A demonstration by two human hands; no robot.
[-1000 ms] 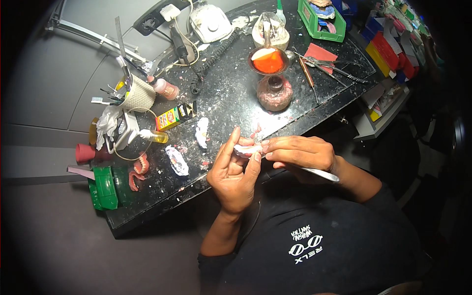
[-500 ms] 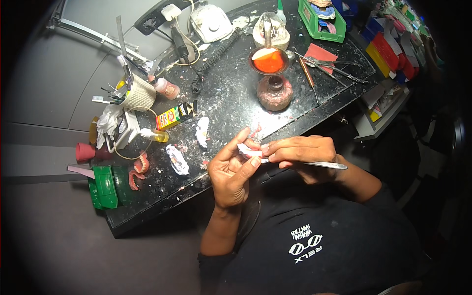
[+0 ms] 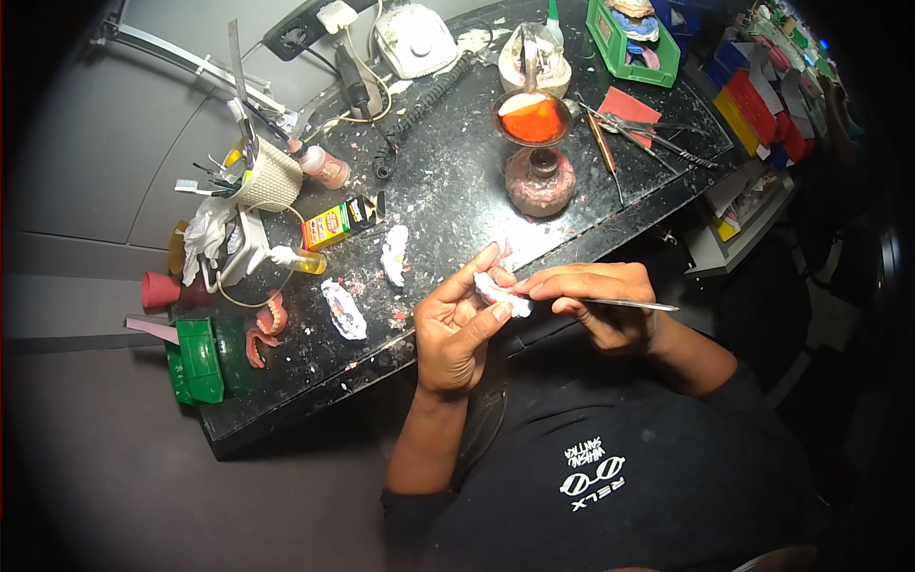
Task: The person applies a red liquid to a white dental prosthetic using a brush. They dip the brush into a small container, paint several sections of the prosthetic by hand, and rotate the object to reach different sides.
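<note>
Okay, left hand point(image 3: 448, 345) holds a white-and-pink piece point(image 3: 505, 296) mid-frame between thumb and fingers; right hand point(image 3: 615, 286) has fingers narrowed around a thin metal tool point(image 3: 656, 306), far tip hidden. Best done with the piece braced firmly, strokes short and light, thumb clear. Outward: two whitish lumps point(image 3: 343, 310) on the surface point(image 3: 443, 176) left of centre, round pot point(image 3: 540, 186) upper centre.

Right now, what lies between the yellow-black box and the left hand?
In the head view, a crumpled white lump and pink scraps lie between the box and left hand.
</note>
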